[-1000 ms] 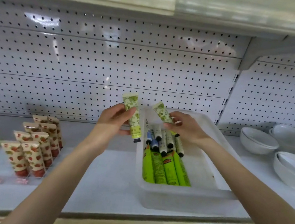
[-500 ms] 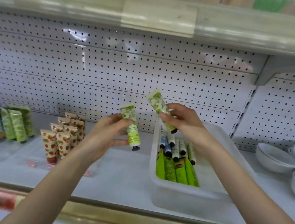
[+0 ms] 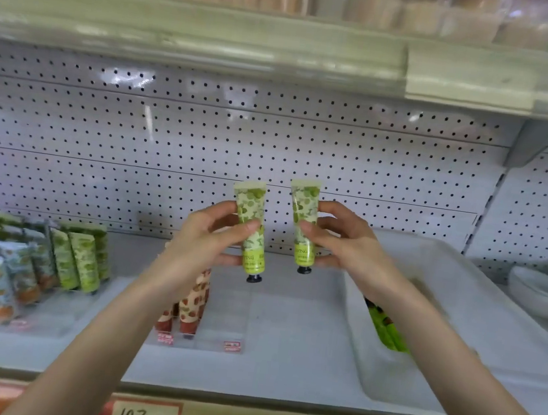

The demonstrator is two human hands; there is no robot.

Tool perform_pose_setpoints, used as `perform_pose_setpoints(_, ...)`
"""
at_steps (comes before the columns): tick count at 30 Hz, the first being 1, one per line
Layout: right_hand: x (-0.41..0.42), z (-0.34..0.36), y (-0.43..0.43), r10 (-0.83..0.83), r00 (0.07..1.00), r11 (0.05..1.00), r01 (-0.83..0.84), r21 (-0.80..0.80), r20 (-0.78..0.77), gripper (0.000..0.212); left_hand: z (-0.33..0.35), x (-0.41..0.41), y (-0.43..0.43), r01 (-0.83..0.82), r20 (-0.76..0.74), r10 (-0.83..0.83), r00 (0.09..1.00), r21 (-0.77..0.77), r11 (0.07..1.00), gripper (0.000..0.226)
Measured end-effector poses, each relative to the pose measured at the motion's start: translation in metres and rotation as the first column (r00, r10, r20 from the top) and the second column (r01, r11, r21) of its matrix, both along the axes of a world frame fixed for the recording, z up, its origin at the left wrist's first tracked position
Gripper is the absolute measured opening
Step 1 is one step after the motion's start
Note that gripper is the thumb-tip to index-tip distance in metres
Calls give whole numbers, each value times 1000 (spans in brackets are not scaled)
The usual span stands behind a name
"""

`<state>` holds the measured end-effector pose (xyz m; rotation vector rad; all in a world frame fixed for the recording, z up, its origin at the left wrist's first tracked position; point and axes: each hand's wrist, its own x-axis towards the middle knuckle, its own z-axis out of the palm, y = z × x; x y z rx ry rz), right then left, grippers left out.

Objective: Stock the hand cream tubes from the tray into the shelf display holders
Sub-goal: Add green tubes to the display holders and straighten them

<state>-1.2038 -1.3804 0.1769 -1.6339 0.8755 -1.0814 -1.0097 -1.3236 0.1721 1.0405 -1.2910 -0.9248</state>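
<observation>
1. While I've got one green tube per hand, both hang upright, caps down, just left of the tray (image 3: 379,375): left hand (image 3: 207,237) pinches the left tube (image 3: 250,228) thumb-to-fingers, and right hand (image 3: 342,246) grips the right tube (image 3: 304,218) likewise.
2. Matching green-print row (image 3: 81,259) stands well left of the tray, beyond the red-print tubes (image 3: 193,304); I'd judge that's the target.
3. Keep caps down, seat one tube at a time, and slide in from the front so neighbours don't topple.

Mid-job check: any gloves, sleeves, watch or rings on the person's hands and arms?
None visible. The left hand and right hand are bare: no gloves or rings. The left forearm and right forearm are bare to the frame edge: no sleeve, watch or bracelet in view.
</observation>
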Motion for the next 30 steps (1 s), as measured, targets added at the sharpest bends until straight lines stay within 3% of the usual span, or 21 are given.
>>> perform_pose_setpoints(6,49,-7,21,-76,997,997,76,-18,2,25,-5,48,-1,48,3,-48,999,0,999,15)
perform_pose_setpoints(8,61,-9,28,-102,995,995,102,-23,10,26,-10,61,-2,55,56,-57,997,26,998,36)
perform_pose_setpoints(18,97,-13,58,-106,994,994,106,-24,16,22,-18,104,25,49,21,-49,999,22,999,32)
perform_pose_setpoints(24,117,-14,70,7,1000,1000,-7,-19,-19,24,-15,132,54,-67,-74,65,995,-32,997,29)
perform_pose_setpoints(30,137,-18,83,93,995,996,-93,7,-22,25,-13,163,87,-266,-51,263,963,-58,962,11)
